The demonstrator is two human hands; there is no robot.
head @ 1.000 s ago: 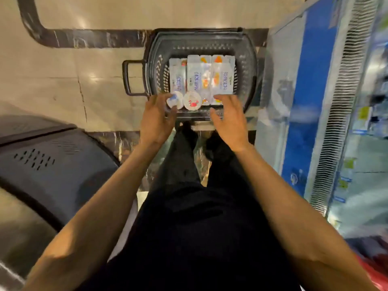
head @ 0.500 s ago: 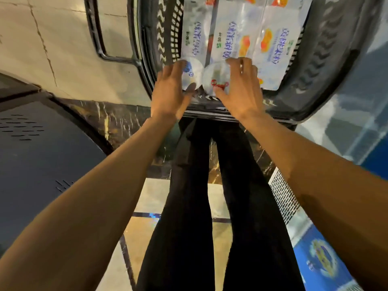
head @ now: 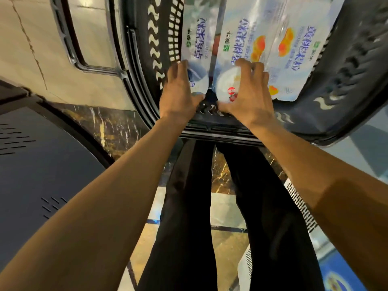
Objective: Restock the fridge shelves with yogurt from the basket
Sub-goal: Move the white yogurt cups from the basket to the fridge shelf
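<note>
A dark plastic basket (head: 346,66) stands on the floor in front of my legs. Inside lie several white yogurt multipacks (head: 294,49) with blue lettering and orange fruit pictures. Two round yogurt cups sit at the basket's near end. My left hand (head: 178,91) curls round the cup with the blue lid (head: 198,80). My right hand (head: 249,93) grips the cup with the red fruit print (head: 225,85), fingers over its far side and thumb at its near edge. Both cups are partly hidden by my fingers.
The basket's side handle (head: 71,49) sticks out to the left over pale floor tiles. A dark rounded cabinet (head: 42,164) fills the left. A white vent grille (head: 302,208) and blue fridge base (head: 336,276) lie at the lower right. My black-trousered legs stand in the centre.
My head has dropped closer to the basket. Both hands went from hovering at the near rim to closing round the two cups.
</note>
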